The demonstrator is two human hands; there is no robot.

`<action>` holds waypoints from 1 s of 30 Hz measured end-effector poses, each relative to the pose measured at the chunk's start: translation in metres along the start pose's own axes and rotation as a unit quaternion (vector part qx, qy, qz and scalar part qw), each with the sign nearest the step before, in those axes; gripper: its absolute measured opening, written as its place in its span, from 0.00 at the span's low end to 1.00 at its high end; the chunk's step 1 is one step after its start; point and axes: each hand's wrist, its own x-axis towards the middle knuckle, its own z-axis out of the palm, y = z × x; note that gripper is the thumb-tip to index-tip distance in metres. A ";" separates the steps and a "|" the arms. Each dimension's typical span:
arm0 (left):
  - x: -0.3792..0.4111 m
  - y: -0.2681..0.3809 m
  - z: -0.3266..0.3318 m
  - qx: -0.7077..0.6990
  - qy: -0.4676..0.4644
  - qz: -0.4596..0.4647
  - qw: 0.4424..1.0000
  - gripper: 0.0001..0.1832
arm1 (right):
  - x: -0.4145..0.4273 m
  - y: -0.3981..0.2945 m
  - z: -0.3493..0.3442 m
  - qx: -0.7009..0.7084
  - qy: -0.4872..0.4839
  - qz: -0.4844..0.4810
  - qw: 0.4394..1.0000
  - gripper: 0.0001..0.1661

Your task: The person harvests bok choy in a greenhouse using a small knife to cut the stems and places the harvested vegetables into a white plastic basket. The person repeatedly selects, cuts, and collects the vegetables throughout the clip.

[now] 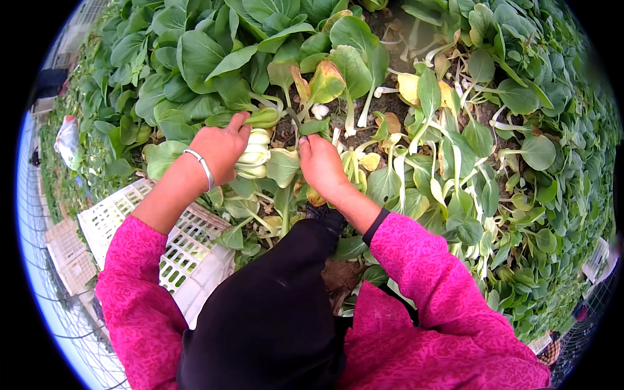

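Note:
My left hand (pixel 222 146), with a silver bangle on its wrist, is closed around leaves beside a head of bok choy (pixel 263 117) whose pale base points right. Right below that head lies a bundle of pale green bok choy stalks (pixel 254 155), touching my left fingers. My right hand (pixel 321 163) is a little to the right, its thumb and finger together at a dark, narrow thing, perhaps a blade, beside a small green leaf (pixel 314 126); the fingers hide most of it. A loose leaf (pixel 283 167) lies between the hands.
Standing bok choy plants (pixel 200 58) fill the upper left. Cut leaves with white stalks (pixel 453 161) litter the soil on the right. A white slatted plastic crate (pixel 180 253) is below my left forearm. More crates (pixel 70 253) and a plastic bag (pixel 68 141) are at the far left.

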 end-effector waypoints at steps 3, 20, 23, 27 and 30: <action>-0.005 -0.004 0.003 -0.054 0.000 0.000 0.999 0.45 | 0.008 0.010 0.012 0.038 -0.027 0.025 0.999 0.14; -0.041 -0.055 0.033 -0.296 0.021 0.016 0.955 0.45 | -0.002 0.015 0.059 -0.053 -0.035 0.008 0.998 0.21; -0.054 -0.055 0.008 -0.391 0.048 0.072 0.916 0.47 | -0.009 0.030 0.039 -0.001 0.132 -0.158 0.978 0.20; -0.080 -0.039 -0.015 -0.618 0.011 0.057 0.784 0.48 | -0.040 -0.008 -0.035 0.048 0.045 -0.022 0.998 0.21; -0.087 -0.033 -0.025 -0.660 0.018 0.101 0.744 0.39 | -0.046 -0.041 -0.073 0.311 0.065 0.048 0.947 0.25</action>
